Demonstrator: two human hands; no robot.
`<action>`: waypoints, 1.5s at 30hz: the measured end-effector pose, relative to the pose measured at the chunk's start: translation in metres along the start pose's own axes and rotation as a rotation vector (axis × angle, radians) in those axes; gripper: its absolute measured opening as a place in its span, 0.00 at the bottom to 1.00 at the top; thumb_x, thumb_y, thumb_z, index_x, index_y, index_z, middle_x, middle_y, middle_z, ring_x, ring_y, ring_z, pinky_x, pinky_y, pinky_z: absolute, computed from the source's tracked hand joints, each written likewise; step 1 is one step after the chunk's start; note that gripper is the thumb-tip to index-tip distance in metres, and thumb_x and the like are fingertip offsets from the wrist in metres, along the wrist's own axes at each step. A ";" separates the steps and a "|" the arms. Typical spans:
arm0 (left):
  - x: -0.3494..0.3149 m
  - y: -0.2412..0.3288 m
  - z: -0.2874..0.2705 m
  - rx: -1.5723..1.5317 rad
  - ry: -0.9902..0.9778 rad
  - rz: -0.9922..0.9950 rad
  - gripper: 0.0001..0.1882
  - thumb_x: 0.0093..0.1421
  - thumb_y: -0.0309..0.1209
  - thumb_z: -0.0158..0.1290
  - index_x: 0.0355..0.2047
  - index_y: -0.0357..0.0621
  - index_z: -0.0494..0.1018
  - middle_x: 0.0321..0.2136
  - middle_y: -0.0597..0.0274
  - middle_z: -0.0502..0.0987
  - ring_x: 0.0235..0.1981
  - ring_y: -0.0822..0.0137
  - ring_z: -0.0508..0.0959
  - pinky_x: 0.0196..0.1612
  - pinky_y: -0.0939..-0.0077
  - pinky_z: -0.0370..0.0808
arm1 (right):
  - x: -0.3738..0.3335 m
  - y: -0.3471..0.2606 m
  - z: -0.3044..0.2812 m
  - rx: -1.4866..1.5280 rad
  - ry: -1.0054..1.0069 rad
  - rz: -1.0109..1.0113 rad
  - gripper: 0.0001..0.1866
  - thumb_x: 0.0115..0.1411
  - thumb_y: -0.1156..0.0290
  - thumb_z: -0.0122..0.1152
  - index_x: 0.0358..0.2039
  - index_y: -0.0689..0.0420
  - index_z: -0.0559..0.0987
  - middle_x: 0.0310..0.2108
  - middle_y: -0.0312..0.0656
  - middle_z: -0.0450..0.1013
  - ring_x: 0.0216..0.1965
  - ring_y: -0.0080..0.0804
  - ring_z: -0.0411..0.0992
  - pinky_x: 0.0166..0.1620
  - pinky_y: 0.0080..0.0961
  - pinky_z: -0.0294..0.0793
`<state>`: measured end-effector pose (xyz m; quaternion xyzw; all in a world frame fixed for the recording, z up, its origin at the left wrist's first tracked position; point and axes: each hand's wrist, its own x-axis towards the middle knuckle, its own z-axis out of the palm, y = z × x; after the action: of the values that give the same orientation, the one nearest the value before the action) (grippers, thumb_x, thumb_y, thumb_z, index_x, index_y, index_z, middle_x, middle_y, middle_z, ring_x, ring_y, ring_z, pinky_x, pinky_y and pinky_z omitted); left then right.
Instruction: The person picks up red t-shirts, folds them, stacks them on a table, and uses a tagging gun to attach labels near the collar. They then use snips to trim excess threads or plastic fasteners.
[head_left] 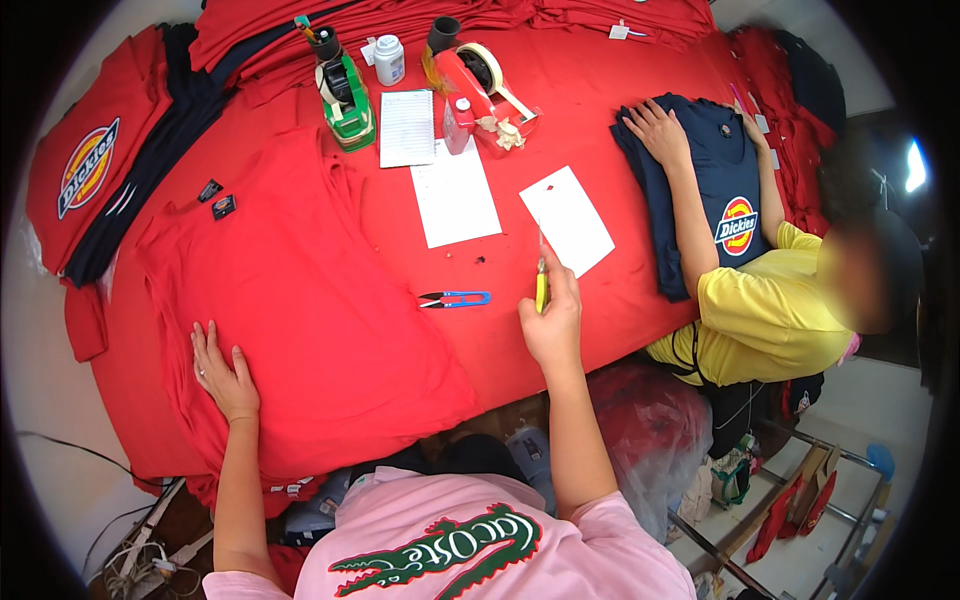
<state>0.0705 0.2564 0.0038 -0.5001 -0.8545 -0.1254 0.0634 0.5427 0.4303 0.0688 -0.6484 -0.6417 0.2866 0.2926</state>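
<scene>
My left hand (224,374) lies flat with its fingers spread on the left side of a red T-shirt (290,290), which is laid out with its neck away from me. In my right hand (556,318) is a slim yellow-handled tool (542,287) with a thin pale tip; its exact kind is too small to make out. That tip points away from me, toward the near left edge of a white paper sheet (580,232) with a small dark red piece (550,187) on it. Blue thread snips (455,299) lie on the red cloth left of my right hand.
Farther back are a second paper sheet (458,208), a lined notepad (407,140), a green tape dispenser (347,112), a red tape dispenser (478,92) and a white bottle (389,62). At right, a person in yellow (765,310) has both hands on folded navy shirts (690,180).
</scene>
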 end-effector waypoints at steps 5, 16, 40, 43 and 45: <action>0.000 -0.002 0.000 0.010 -0.005 -0.001 0.31 0.74 0.37 0.47 0.76 0.49 0.59 0.79 0.57 0.54 0.79 0.54 0.52 0.78 0.46 0.47 | 0.018 0.014 0.007 -0.012 0.121 0.045 0.38 0.53 0.83 0.58 0.69 0.62 0.73 0.50 0.46 0.72 0.45 0.36 0.73 0.49 0.30 0.75; -0.001 -0.001 0.000 0.009 0.001 0.001 0.31 0.74 0.38 0.47 0.76 0.49 0.60 0.79 0.57 0.54 0.79 0.54 0.52 0.77 0.46 0.47 | 0.003 0.015 -0.004 0.008 0.075 0.145 0.37 0.53 0.82 0.58 0.68 0.65 0.73 0.53 0.51 0.72 0.57 0.49 0.72 0.60 0.39 0.74; 0.005 0.011 -0.018 -0.090 -0.050 -0.095 0.34 0.67 0.35 0.53 0.74 0.46 0.62 0.79 0.56 0.53 0.79 0.54 0.53 0.78 0.47 0.46 | 0.039 -0.028 0.041 -0.261 0.016 -0.360 0.20 0.61 0.74 0.65 0.55 0.58 0.82 0.61 0.48 0.72 0.62 0.48 0.68 0.66 0.46 0.64; 0.005 0.010 -0.021 -0.101 -0.060 -0.107 0.34 0.67 0.35 0.54 0.73 0.46 0.63 0.79 0.56 0.53 0.79 0.54 0.52 0.79 0.48 0.46 | 0.088 -0.057 0.028 -0.196 0.119 -0.427 0.17 0.64 0.69 0.66 0.52 0.59 0.83 0.56 0.50 0.76 0.58 0.51 0.72 0.63 0.46 0.68; 0.005 0.010 -0.020 -0.097 -0.055 -0.111 0.34 0.67 0.35 0.54 0.73 0.46 0.63 0.79 0.56 0.53 0.79 0.54 0.52 0.79 0.48 0.46 | 0.130 -0.069 0.018 -0.194 0.185 -0.470 0.16 0.65 0.68 0.66 0.51 0.60 0.83 0.53 0.52 0.78 0.56 0.53 0.73 0.62 0.45 0.69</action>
<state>0.0763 0.2600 0.0256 -0.4577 -0.8752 -0.1563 0.0083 0.4844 0.5611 0.1089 -0.5303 -0.7695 0.0875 0.3449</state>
